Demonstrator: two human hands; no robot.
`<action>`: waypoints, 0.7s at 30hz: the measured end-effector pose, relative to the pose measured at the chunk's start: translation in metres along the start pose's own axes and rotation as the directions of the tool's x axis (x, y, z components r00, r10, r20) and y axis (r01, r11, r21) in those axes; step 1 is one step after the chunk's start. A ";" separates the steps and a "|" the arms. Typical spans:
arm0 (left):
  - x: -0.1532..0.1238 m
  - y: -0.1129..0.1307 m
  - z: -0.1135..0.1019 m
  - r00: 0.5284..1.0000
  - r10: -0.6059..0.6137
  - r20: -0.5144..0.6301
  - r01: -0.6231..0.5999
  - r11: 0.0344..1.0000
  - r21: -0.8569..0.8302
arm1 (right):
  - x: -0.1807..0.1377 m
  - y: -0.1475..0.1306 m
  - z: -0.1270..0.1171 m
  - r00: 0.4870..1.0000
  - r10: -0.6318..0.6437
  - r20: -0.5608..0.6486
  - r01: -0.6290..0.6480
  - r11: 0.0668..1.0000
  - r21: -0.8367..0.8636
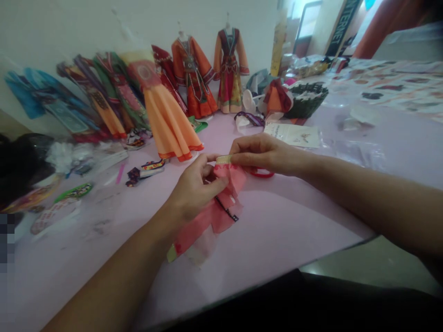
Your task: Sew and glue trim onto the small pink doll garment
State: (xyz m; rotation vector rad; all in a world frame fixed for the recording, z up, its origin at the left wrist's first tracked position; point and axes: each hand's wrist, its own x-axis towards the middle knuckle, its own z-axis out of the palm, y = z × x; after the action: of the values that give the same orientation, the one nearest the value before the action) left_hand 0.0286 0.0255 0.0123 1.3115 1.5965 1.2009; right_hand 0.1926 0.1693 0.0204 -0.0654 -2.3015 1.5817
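Note:
A small pink-red sheer doll garment [221, 207] with a pale gold waistband and a thin dark trim hangs over the pink table [284, 230]. My left hand [194, 189] is closed on its upper part, thumb pressed on the cloth. My right hand [263, 154] pinches the gold waistband at the top, fingers together. A red ring-shaped band [263, 174] lies on the table just under my right hand.
Miniature costumes line the wall: an orange skirt [169, 120], two dresses on stands [194, 78], blue and striped ones at left [79, 97]. A dark woven basket [306, 99], a paper card [294, 134], plastic bags [356, 152] and loose trims [145, 169] lie around. The table edge runs at bottom right.

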 end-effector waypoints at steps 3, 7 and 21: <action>0.000 0.001 0.002 1.000 0.010 -0.007 -0.010 1.000 -0.009 | 0.000 0.000 0.000 1.000 -0.004 -0.005 0.004 1.000 -0.020; 0.000 0.001 0.004 1.000 0.023 -0.004 -0.023 1.000 -0.021 | 0.000 0.000 0.001 1.000 0.005 -0.011 -0.006 0.998 -0.055; 0.003 -0.005 0.010 0.998 0.035 -0.050 -0.041 0.992 -0.119 | 0.002 0.002 0.003 0.999 -0.046 -0.025 0.043 0.993 -0.114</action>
State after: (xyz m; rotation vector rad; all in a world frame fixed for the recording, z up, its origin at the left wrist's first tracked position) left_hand 0.0352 0.0307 0.0044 1.2502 1.5136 1.3392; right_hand 0.1898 0.1674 0.0183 -0.0632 -2.3530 1.4195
